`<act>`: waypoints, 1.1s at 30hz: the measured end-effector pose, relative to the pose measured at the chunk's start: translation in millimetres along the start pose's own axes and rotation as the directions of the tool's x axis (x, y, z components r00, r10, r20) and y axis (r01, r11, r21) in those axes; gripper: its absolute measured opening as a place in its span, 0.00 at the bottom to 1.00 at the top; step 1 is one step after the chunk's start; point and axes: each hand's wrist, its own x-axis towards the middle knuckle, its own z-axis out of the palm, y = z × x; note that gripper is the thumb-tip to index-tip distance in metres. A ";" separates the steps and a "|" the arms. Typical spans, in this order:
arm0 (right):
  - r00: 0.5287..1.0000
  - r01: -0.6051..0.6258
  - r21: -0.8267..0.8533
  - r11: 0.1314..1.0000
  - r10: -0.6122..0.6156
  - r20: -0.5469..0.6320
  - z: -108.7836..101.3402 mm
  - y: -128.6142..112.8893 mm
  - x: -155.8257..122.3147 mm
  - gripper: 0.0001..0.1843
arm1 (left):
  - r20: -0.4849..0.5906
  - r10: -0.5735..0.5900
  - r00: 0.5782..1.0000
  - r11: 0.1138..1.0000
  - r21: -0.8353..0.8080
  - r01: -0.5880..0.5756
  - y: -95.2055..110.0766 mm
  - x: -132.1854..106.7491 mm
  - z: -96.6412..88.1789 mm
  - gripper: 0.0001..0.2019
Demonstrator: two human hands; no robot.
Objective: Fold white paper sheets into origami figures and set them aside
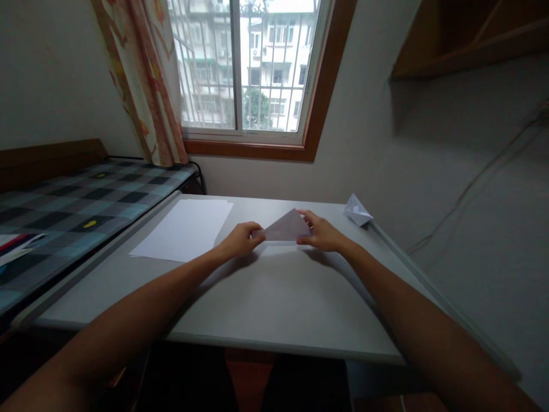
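Note:
A folded sheet of white paper (pixel 283 228), roughly triangular with its peak pointing up, is held just over the table between my two hands. My left hand (pixel 242 237) pinches its left corner between thumb and fingers. At the right side, my right hand (pixel 321 230) grips the paper, with the thumb low and the fingers near the peak. A folded white paper boat (pixel 357 212) stands at the table's far right corner, apart from my hands. To the left of my left hand lies a stack of flat white paper (pixel 184 229).
The pale table (pixel 274 309) has a raised rim along its right side, against the wall. A bed with a checked cover (pixel 86 189) adjoins on the left. Behind the table are a barred window (pixel 249 68) and a patterned curtain (pixel 150 86); a wooden shelf (pixel 472 51) hangs upper right.

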 end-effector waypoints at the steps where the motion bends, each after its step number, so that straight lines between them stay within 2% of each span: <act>1: 0.999 -0.006 0.003 1.000 0.006 0.039 -3.1 2.9 -0.2 0.29 | -0.030 0.016 0.999 1.000 -0.015 -0.016 -1.6 1.2 -1.1 0.11; 3: 0.995 -0.024 -0.028 0.999 0.027 0.099 -8.8 8.9 0.0 0.12 | -0.052 0.037 0.998 0.998 -0.049 -0.040 -3.5 2.6 -3.0 0.10; 4: 0.993 -0.029 -0.047 0.998 0.034 0.112 -10.9 11.6 0.2 0.10 | -0.053 0.042 0.998 0.997 -0.063 -0.045 -3.6 2.7 -3.8 0.10; 7: 0.994 -0.024 -0.107 0.994 0.035 0.103 -14.3 16.6 1.3 0.11 | -0.079 0.025 0.997 0.996 -0.085 -0.031 -0.5 1.4 -6.2 0.10; 12: 1.000 -0.008 -0.183 0.983 0.011 0.017 -17.9 19.7 1.5 0.13 | -0.218 0.002 0.976 0.994 -0.102 -0.025 1.7 0.2 -10.6 0.10; 17: 0.999 -0.026 -0.252 0.967 0.019 -0.028 -23.1 28.6 0.7 0.13 | -0.251 0.005 0.968 0.989 -0.141 -0.042 -1.4 1.1 -10.2 0.10; 19: 0.995 0.017 -0.284 0.959 -0.044 -0.091 -24.6 28.0 -0.6 0.19 | -0.275 0.058 0.960 0.991 -0.104 -0.089 -1.3 0.5 -9.0 0.09; 22: 0.962 0.128 -0.363 0.923 -0.205 -0.181 -23.6 14.2 -3.9 0.43 | -0.289 0.166 0.943 0.983 -0.030 -0.182 -2.1 -0.3 -6.6 0.08; 23: 0.943 0.171 -0.393 0.903 -0.266 -0.199 -21.2 6.3 -5.1 0.46 | -0.274 0.200 0.941 0.978 -0.008 -0.210 -3.0 -0.4 -5.4 0.07; 25: 0.919 0.228 -0.447 0.865 -0.342 -0.194 -11.6 -12.0 -6.8 0.42 | -0.220 0.254 0.942 0.967 0.037 -0.252 -4.9 -0.8 -1.7 0.06; 26: 0.914 0.269 -0.458 0.847 -0.375 -0.157 -4.5 -20.9 -7.3 0.37 | -0.187 0.273 0.944 0.962 0.061 -0.266 -5.7 -1.1 0.9 0.06; 28: 0.910 0.370 -0.458 0.809 -0.414 0.003 13.3 -35.1 -7.6 0.29 | -0.118 0.292 0.949 0.954 0.105 -0.281 -6.1 -2.4 7.0 0.07; 29: 0.906 0.401 -0.455 0.795 -0.416 0.072 22.9 -39.7 -7.6 0.26 | -0.087 0.296 0.951 0.951 0.120 -0.285 -5.5 -3.3 10.2 0.08; 31: 0.911 0.407 -0.438 0.802 -0.395 0.123 40.5 -43.3 -7.6 0.18 | -0.033 0.296 0.955 0.948 0.133 -0.290 -3.5 -5.2 15.5 0.07; 33: 0.930 0.361 -0.418 0.834 -0.352 0.102 53.1 -41.3 -8.1 0.15 | 0.015 0.287 0.958 0.951 0.120 -0.286 -1.4 -6.6 17.8 0.06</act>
